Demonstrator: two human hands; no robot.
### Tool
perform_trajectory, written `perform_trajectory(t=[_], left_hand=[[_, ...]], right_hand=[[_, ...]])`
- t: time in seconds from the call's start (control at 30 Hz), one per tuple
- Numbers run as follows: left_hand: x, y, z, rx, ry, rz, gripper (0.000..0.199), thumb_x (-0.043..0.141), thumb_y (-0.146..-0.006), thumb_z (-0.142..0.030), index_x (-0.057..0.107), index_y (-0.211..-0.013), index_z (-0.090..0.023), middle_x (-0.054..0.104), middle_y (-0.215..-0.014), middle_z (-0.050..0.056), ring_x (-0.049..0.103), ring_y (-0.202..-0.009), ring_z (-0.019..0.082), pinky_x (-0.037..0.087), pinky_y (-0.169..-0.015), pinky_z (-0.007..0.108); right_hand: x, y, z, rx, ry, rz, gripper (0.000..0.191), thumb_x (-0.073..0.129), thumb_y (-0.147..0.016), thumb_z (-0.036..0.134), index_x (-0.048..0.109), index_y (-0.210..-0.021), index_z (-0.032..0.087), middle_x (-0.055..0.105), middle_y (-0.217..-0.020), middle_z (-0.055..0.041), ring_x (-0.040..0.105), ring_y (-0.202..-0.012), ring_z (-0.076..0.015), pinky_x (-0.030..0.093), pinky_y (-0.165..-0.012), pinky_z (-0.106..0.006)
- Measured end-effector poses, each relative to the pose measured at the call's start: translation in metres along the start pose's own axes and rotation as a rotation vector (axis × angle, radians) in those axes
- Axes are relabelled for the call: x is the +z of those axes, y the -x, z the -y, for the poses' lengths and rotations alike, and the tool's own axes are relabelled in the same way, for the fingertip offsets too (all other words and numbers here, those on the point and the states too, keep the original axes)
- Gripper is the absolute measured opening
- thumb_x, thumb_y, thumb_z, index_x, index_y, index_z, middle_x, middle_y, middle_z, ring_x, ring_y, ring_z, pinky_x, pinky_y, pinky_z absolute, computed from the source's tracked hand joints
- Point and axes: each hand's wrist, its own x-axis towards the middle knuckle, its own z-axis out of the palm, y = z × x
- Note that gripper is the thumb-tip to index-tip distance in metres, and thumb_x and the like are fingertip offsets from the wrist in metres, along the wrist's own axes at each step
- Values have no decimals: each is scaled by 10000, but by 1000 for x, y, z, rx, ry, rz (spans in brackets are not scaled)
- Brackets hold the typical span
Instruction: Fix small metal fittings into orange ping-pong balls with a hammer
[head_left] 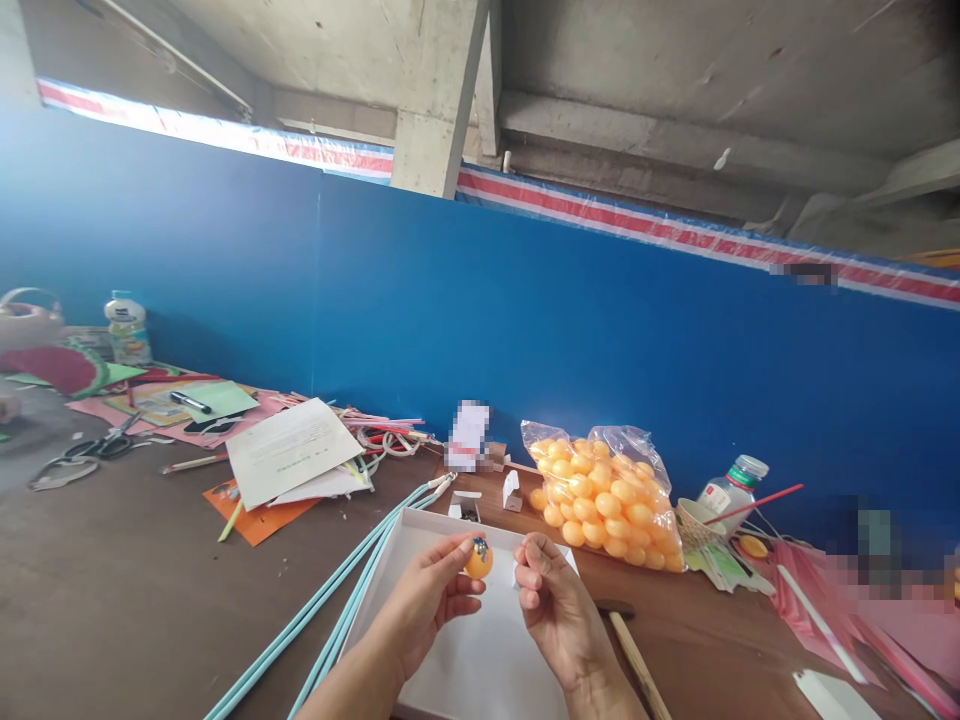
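My left hand [424, 595] pinches an orange ping-pong ball [478, 564] between thumb and fingertips. A small shiny metal piece [481, 546] sits on top of the ball; its exact kind is too small to tell. Just to the right, apart from the ball, is my right hand [559, 610], with fingers curled and thumb pressed against the forefinger. Whatever lies in that pinch, if anything, cannot be made out. Beneath both hands stands a shallow white box [480, 665]. A small open carton [465, 505] with dark bits in it is just behind the box.
Behind on the right lies a clear bag of orange balls [600, 500]. A hammer [637, 665] rests right of the box, light-blue cords [330, 600] on its left. Papers [292, 450], scissors [94, 445] and a bottle [129, 325] occupy the left; another bottle [735, 485] stands right. A blue partition [420, 310] closes the back.
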Motion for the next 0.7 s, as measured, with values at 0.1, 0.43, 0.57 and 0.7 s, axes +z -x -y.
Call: perform_trajectory(t=[0.1, 0.43, 0.57, 0.7], left_hand=[[0, 0, 0, -1, -2, -3, 344, 665, -769, -326, 633, -1050, -129, 630, -866, 65, 600, -592, 88, 513, -537, 200], [0, -1, -1, 2, -22, -14, 338, 651, -783, -320, 621, -1060, -128, 626, -832, 56, 607, -600, 92, 522, -546, 202], [-1, -1, 0, 2, -21, 4, 344, 647, -786, -327, 620, -1067, -131, 632, -862, 69, 602, -604, 91, 523, -550, 202], [-3, 0, 2, 5, -20, 3, 354, 658, -775, -338, 624, -1063, -133, 629, -886, 74, 603, -612, 92, 525, -555, 203]], right_hand=[[2, 0, -2, -2, 48, 7, 87, 719, -752, 207, 654, -781, 157, 548, -708, 38, 435, -495, 7, 428, -419, -77], [3, -1, -4, 42, 75, -41, 140, 725, -752, 236, 671, -799, 116, 561, -753, 18, 490, -552, 5, 497, -488, -84], [3, 0, -4, 55, 48, -66, 190, 728, -749, 220, 680, -889, 101, 569, -774, 11, 508, -568, 2, 510, -493, -85], [2, 0, -5, 69, 42, -120, 224, 720, -757, 214, 678, -944, 97, 585, -803, -1, 535, -590, -9, 524, -501, -95]])
